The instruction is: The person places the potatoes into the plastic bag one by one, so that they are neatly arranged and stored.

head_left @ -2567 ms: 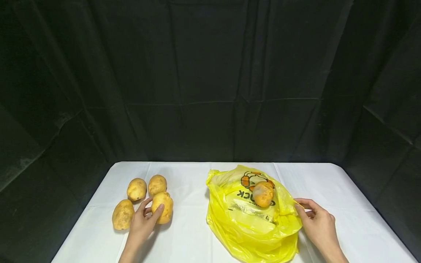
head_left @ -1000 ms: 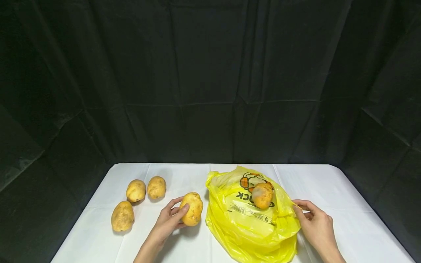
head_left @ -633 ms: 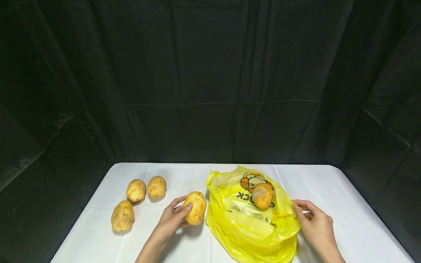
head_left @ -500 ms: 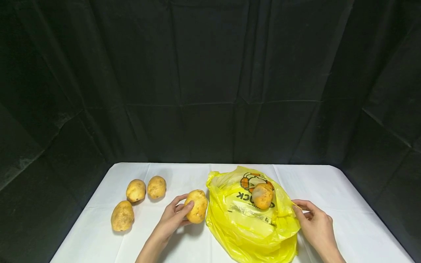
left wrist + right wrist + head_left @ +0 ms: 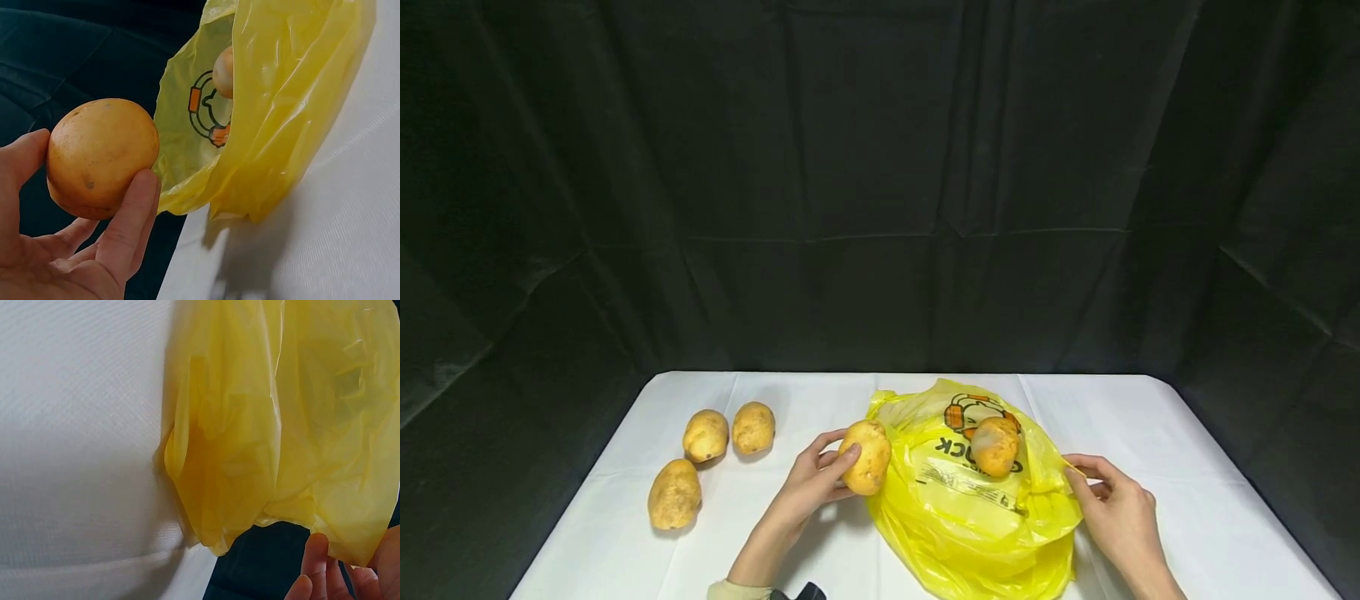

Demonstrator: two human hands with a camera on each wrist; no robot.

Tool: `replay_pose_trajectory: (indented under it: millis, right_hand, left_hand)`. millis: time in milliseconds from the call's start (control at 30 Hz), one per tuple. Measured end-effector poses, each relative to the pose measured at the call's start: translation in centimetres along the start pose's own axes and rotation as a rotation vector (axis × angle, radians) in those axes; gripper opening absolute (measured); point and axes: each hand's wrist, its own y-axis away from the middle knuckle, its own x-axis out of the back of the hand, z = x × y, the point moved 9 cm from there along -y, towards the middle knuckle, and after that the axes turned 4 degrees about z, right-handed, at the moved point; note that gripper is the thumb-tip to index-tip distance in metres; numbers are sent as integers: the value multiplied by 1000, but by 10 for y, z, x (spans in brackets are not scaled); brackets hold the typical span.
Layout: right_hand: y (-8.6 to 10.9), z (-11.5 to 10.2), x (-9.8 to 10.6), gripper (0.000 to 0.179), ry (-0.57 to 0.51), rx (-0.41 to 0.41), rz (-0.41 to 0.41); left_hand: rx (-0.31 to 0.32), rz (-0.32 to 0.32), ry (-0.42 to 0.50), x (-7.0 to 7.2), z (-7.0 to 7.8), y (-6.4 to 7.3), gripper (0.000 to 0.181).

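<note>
The left hand (image 5: 812, 483) has its fingers bent round a potato (image 5: 867, 457), opened just as wide as the potato is fat. That potato is up off the white table (image 5: 1202, 492), by the left edge of the yellow bag (image 5: 970, 554). I can't tell if it touches the bag. The left wrist view shows fingertips on two sides of it and a dark spot on its skin.

The right hand (image 5: 1116, 508) pinches the bag's edge, finger and thumb nearly together with thin plastic between. The right wrist view shows the folds hanging near those fingers.

Another potato (image 5: 996, 447) sits inside the bag. From the head you see all of it; from the left wrist, the bag's side hides part. Only the head view shows three more potatoes, one near (image 5: 675, 495), two far (image 5: 706, 436) (image 5: 753, 428), on the table's left.
</note>
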Motion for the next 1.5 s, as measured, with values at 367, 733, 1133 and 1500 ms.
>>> replay_pose_trajectory:
  millis: [367,733,1133,1500]
  right_hand:
    - [-1,-3,1,17,6,13,8]
    - [-1,-3,-1,17,8,-1,-16]
    - [1,-4,3,16,5,17,4]
    - [0,-3,5,17,7,7,3]
  left_hand:
    - [3,-23,-11,-15,-2,-14,72]
    - [14,-1,-43,-23,-8,-20,73]
    - [-1,-11,-45,-36,-4,-29,72]
    - [-5,-11,-29,-47,-6,-34,69]
